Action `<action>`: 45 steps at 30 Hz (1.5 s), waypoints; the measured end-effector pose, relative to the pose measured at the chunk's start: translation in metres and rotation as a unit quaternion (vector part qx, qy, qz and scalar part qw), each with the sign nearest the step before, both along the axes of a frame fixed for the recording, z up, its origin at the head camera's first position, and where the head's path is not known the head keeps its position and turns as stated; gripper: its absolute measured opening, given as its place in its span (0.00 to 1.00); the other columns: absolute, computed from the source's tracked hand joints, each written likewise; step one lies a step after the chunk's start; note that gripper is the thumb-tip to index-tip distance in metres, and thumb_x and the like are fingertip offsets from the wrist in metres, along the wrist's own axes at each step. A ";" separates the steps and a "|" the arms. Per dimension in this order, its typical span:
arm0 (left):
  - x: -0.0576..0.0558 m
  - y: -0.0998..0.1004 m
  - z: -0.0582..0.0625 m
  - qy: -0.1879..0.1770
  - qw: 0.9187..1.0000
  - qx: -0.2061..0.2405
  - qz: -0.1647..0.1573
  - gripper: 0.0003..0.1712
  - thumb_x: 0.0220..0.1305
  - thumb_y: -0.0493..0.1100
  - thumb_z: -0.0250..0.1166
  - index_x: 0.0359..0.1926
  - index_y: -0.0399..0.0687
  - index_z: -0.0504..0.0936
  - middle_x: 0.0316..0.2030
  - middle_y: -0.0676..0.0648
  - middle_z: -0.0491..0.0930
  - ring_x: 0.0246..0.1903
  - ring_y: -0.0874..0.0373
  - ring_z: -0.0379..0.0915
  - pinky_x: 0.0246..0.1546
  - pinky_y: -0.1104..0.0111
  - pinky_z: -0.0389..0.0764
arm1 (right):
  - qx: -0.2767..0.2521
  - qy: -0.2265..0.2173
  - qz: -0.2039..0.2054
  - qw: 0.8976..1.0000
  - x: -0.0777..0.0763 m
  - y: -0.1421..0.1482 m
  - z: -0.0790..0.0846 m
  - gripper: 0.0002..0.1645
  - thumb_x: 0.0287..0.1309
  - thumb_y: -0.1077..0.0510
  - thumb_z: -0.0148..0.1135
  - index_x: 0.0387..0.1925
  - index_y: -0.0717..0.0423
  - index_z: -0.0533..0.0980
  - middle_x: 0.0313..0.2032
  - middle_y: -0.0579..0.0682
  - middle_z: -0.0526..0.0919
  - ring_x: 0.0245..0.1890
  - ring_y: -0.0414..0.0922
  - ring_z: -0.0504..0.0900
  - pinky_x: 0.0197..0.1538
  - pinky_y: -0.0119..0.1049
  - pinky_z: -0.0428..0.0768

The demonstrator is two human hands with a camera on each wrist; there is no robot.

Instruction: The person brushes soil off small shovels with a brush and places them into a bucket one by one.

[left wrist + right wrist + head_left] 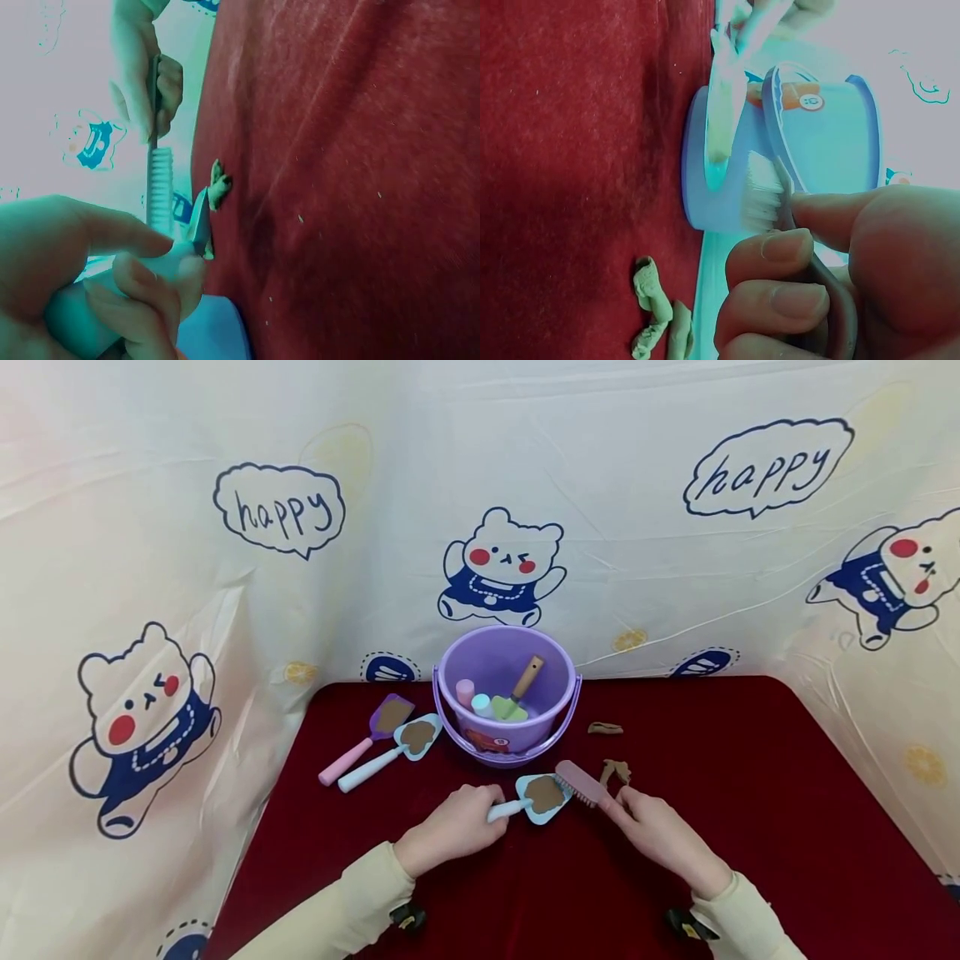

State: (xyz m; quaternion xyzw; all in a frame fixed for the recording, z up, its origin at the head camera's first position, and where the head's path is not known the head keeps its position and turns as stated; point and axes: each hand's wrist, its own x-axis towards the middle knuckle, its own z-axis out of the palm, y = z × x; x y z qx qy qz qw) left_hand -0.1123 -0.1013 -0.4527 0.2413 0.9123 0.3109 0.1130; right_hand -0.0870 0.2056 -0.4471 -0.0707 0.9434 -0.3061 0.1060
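Note:
My left hand [463, 828] grips the handle of a light blue toy shovel [512, 811]. On its blade lies a flat brown clay-like patch [545, 793]. My right hand [660, 835] holds a pinkish brush [579, 781] by its handle, bristles pointing down beside the blade's right edge. In the right wrist view, white bristles [761, 191] stand close to the raised shovel [718, 169]. In front of the brush's handle, a crumpled brown clay-like piece [617, 771] lies on the red cloth, and a second brown piece [605, 727] lies farther back.
A purple bucket [506, 743] stands at the back, holding a green trowel [525, 685] and pink and light blue handles. To its left lie a purple shovel [348, 760] and another light blue shovel [372, 770], both bearing brown patches. A printed curtain [390, 577] surrounds the red table.

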 end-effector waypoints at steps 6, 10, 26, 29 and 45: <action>-0.002 0.016 0.003 0.011 1.000 0.016 0.020 0.05 0.60 0.36 0.68 0.34 0.44 0.78 0.20 0.54 0.73 0.17 0.61 0.67 0.20 0.69 0.71 | -0.009 0.008 0.007 1.000 0.003 -0.004 -0.002 0.20 0.75 0.45 0.59 0.27 0.49 0.72 0.16 0.42 0.65 0.16 0.38 0.63 0.23 0.31 0.65; -0.002 0.024 0.003 0.043 0.999 0.024 0.017 0.05 0.58 0.34 0.68 0.32 0.43 0.79 0.23 0.53 0.74 0.19 0.61 0.67 0.22 0.69 0.72 | -0.016 0.023 0.021 0.999 0.005 -0.008 -0.004 0.21 0.76 0.44 0.59 0.26 0.48 0.71 0.16 0.40 0.64 0.15 0.36 0.61 0.23 0.31 0.64; -0.001 0.035 0.013 0.123 0.991 0.044 0.019 0.18 0.60 0.33 0.67 0.19 0.50 0.71 0.15 0.59 0.57 0.16 0.65 0.55 0.19 0.71 0.64 | 0.020 0.094 -0.004 0.995 0.005 -0.013 -0.009 0.20 0.74 0.49 0.62 0.24 0.48 0.70 0.15 0.40 0.63 0.15 0.35 0.60 0.22 0.30 0.63; -0.001 0.035 0.012 0.130 0.991 0.039 0.015 0.19 0.60 0.34 0.68 0.18 0.51 0.70 0.14 0.59 0.57 0.16 0.64 0.55 0.18 0.71 0.64 | 0.012 0.088 -0.016 0.996 0.005 -0.013 -0.009 0.20 0.74 0.50 0.62 0.25 0.49 0.70 0.15 0.40 0.63 0.15 0.35 0.60 0.21 0.30 0.63; 0.001 0.035 0.010 0.149 0.988 0.028 0.013 0.22 0.60 0.34 0.68 0.17 0.52 0.67 0.14 0.59 0.56 0.15 0.65 0.54 0.16 0.72 0.62 | 0.023 0.159 -0.018 0.987 0.010 -0.022 -0.017 0.21 0.72 0.50 0.64 0.23 0.48 0.68 0.15 0.38 0.60 0.15 0.35 0.58 0.20 0.31 0.62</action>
